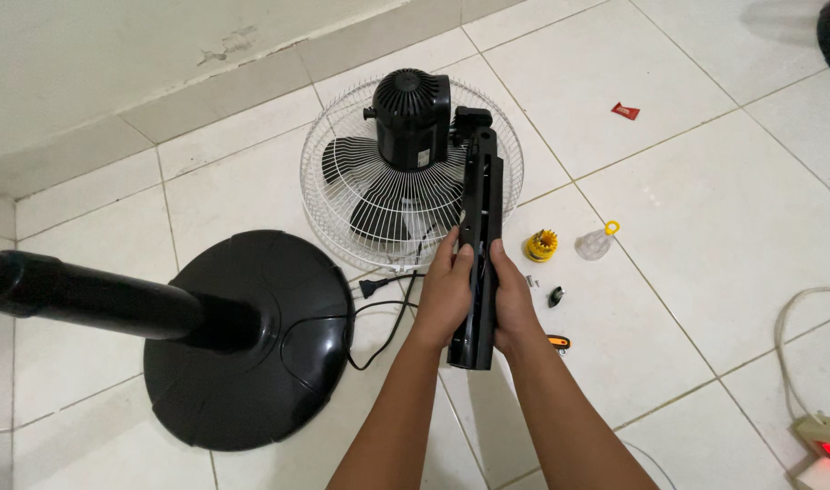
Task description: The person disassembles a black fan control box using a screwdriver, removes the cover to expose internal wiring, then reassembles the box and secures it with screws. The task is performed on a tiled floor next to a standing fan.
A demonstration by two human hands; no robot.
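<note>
Both hands clamp the black neck column mid-floor: left hand and right hand, fingers wrapped on its sides. Keep the grip even; motor housing rests on the white grille, so don't twist.

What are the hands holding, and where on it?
Both the left hand and right hand grip the fan's black neck column near its lower end, one on each side.
</note>
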